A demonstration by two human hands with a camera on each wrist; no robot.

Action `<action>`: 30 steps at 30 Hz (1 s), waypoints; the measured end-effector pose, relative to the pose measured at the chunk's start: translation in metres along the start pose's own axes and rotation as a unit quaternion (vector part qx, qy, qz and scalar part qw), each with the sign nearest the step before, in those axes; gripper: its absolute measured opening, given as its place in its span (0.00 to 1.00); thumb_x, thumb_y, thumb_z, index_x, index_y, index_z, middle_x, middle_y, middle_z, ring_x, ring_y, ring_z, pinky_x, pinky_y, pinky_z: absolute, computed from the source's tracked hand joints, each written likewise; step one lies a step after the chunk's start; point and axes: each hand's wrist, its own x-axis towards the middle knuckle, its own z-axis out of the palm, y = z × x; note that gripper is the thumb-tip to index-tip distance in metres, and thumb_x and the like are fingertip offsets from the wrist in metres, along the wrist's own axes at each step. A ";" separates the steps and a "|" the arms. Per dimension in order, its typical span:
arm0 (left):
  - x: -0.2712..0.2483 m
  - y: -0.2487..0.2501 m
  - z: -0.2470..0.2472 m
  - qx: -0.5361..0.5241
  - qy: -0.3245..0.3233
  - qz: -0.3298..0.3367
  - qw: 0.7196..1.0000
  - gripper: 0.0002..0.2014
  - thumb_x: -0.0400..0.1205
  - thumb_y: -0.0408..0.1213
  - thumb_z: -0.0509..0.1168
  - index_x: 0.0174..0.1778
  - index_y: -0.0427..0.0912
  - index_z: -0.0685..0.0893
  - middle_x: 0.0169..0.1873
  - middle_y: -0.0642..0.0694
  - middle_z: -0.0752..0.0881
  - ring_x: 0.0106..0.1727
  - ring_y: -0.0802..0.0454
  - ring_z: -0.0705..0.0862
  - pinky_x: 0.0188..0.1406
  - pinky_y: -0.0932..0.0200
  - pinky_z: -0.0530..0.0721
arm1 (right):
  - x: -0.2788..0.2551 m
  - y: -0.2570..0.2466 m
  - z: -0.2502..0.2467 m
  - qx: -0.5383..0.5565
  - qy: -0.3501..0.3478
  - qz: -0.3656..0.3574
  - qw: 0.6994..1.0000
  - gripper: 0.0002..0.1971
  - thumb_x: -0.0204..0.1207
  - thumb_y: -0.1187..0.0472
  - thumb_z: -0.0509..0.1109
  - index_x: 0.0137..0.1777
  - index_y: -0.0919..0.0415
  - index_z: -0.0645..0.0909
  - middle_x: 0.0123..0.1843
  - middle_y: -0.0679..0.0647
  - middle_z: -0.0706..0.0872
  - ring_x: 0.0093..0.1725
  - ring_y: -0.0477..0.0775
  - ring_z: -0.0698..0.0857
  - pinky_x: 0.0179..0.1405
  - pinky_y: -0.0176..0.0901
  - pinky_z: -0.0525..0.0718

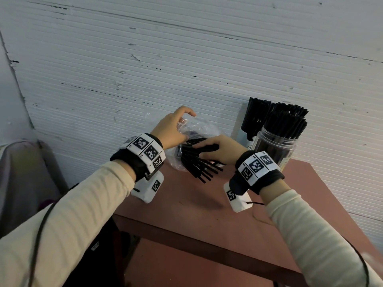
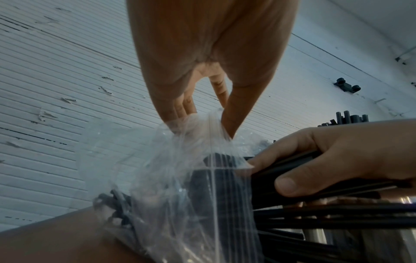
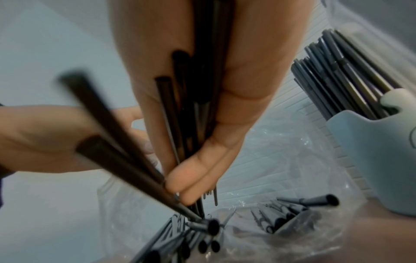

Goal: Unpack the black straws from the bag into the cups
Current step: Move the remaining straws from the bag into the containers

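Observation:
A clear plastic bag (image 1: 187,129) lies at the back of the reddish table (image 1: 207,204), with black straws (image 1: 199,164) fanning out of its mouth. My left hand (image 1: 174,127) pinches the top of the bag (image 2: 195,128) between thumb and fingers. My right hand (image 1: 219,151) grips a bundle of the straws (image 2: 292,170) at the bag's mouth, fingers and thumb curled round them (image 3: 202,89). To the right stand a clear plastic cup (image 1: 275,146) and a pale cup (image 1: 245,135), both packed with upright black straws (image 1: 277,117).
A white ribbed wall (image 1: 186,59) runs close behind the table. The table's front edge (image 1: 186,230) is near me, with a lower shelf beneath. Something grey sits at the far left (image 1: 24,172). Loose straws (image 3: 202,236) remain inside the bag.

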 end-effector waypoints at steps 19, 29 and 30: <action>-0.019 0.033 0.027 0.129 -0.072 0.209 0.967 0.34 0.72 0.38 0.75 0.75 0.43 0.72 0.73 0.48 0.73 0.74 0.54 0.71 0.75 0.58 0.68 | -0.050 0.002 -0.037 0.106 -0.058 0.016 0.993 0.16 0.77 0.68 0.73 0.63 0.55 0.86 0.45 0.64 0.91 0.40 0.51 0.90 0.43 0.31 0.85; -0.001 0.057 0.071 0.213 -0.111 0.313 0.919 0.40 0.64 0.49 0.79 0.71 0.40 0.75 0.66 0.46 0.78 0.69 0.49 0.75 0.71 0.53 0.73 | -0.080 0.004 -0.055 0.064 -0.058 -0.012 0.996 0.15 0.74 0.72 0.73 0.58 0.55 0.88 0.45 0.66 0.91 0.40 0.58 0.91 0.44 0.39 0.88; -0.001 0.060 0.074 0.203 -0.111 0.318 0.919 0.38 0.64 0.47 0.80 0.69 0.40 0.76 0.65 0.46 0.79 0.67 0.49 0.75 0.70 0.54 0.73 | -0.082 0.006 -0.055 0.065 -0.053 -0.010 0.996 0.14 0.74 0.72 0.74 0.56 0.56 0.88 0.43 0.65 0.91 0.37 0.55 0.90 0.42 0.39 0.88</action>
